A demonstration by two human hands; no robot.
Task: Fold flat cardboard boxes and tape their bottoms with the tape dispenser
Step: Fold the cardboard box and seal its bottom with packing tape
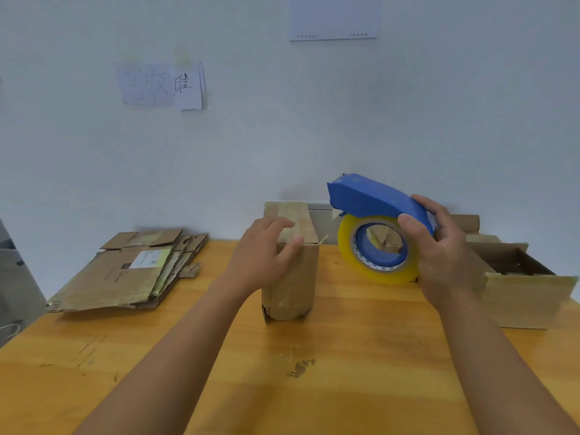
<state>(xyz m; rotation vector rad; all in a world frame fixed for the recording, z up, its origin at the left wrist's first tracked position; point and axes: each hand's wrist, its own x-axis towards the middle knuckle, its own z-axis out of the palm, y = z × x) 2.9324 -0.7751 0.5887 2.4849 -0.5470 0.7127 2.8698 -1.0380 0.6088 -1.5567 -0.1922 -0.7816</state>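
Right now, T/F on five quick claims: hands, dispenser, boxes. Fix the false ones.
1. The right hand holds the blue tape dispenser in the air. True.
2. The left hand lies flat on the table. False: it grips the top of the upright folded box.
3. A stack of flat cardboard boxes lies left of the upright box. True.
4. The dispenser's tape roll is red. False: it is yellowish on a blue hub.
5. The open box at the right stands on top of the flat stack. False: it sits on the table's right edge, far from the stack.
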